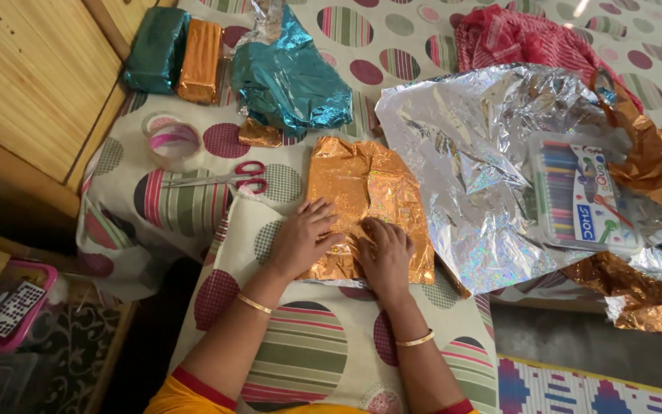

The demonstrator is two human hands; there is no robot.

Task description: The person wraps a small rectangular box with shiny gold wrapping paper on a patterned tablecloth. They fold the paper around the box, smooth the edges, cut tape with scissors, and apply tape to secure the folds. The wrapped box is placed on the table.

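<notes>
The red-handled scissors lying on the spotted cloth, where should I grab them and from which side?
Take the red-handled scissors by the two red loops at their right end, coming from above with the left hand, which is nearest. They lie flat and closed, blades pointing left toward the roll of clear tape, so the loops face the orange foil-wrapped packet.

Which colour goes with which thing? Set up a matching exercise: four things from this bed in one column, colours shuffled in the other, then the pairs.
Things:
1. Scissors
2. Sheet under both hands
3. Big crumpled foil
4. Crumpled foil above the scissors

Colours:
A. Silver
B. Teal
C. Red handles
D. Orange

Pairs: 1-C, 2-D, 3-A, 4-B

The left hand and right hand both press flat on the orange sheet.
</notes>
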